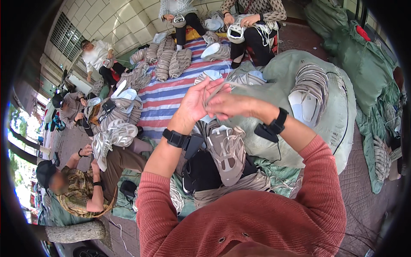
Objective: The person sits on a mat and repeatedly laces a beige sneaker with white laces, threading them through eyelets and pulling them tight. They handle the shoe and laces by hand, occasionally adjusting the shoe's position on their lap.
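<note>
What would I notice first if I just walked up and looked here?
Right in the middle, the person's left hand and right hand meet over a thin pale lace, with a beige sneaker resting on the lap below. Behind them lies a red, white and blue striped mat, lined with stacked shoe uppers. On the right bulges a big green sack.

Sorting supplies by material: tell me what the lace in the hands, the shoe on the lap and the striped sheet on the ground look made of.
The thin beige lace, pulled between left hand and right hand, looks like woven textile cord: limp, matte. The beige-and-grey sneaker seems mesh fabric with synthetic panels, judging by its dull layered surface. The red, white and blue striped sheet looks like woven plastic tarpaulin, though it could be cloth.
</note>
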